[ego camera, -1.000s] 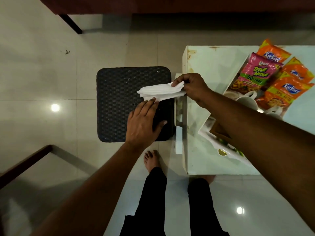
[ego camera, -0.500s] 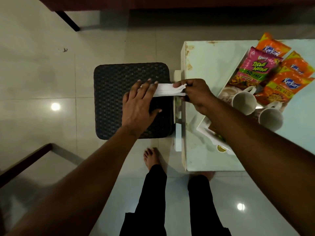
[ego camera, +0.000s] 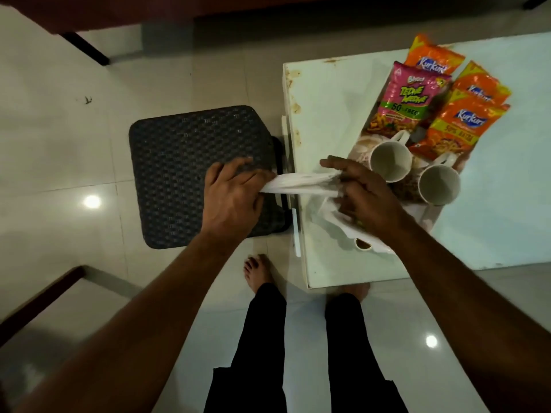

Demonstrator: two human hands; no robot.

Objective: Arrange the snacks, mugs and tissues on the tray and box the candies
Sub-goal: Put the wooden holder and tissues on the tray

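A stack of white tissues (ego camera: 298, 183) stretches between both my hands at the left edge of the white table (ego camera: 328, 114). My left hand (ego camera: 232, 198) grips its left end over the dark woven stool (ego camera: 179, 174). My right hand (ego camera: 360, 192) holds the right end above the near end of the white tray (ego camera: 429, 213). On the tray stand two white mugs (ego camera: 387, 162) (ego camera: 438, 186). A pink snack packet (ego camera: 408, 99) and three orange snack packets (ego camera: 459, 126) lie at its far end.
A small gold-rimmed item (ego camera: 362, 244) lies at the tray's near corner. My bare feet (ego camera: 258, 271) stand on the glossy tiled floor beside the table. Dark furniture legs (ego camera: 89, 49) are at the upper left, and a wooden edge (ego camera: 38, 302) at the lower left.
Both hands carried the tissues rightward from over the stool to the table's edge. My left hand went from resting flat on the stool to gripping the left end of the tissues.
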